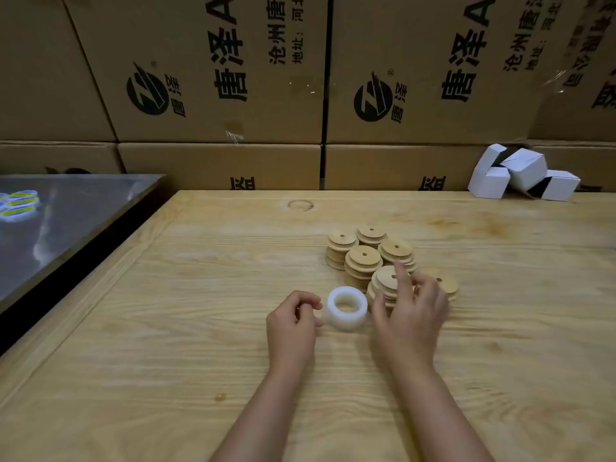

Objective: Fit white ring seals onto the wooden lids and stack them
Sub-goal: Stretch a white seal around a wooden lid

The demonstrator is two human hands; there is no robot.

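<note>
Ring seals (347, 306): a short white stack on the wooden table (186, 345), just left of the nearest lid stack (383, 281). They look soft, light and stretchy, so peel one off by its rim; it will likely flop. Wooden lids (363, 258) look stiff, light and smooth. Take one by its edge, not the flat face. The top lid on the nearest stack sits tilted.

Your left hand (293, 323) is loosely curled beside the seals, nothing visibly in it. Your right hand (411, 311) is splayed over the nearest stack; can't tell if it grips. Cartons (216, 78) stand behind.
</note>
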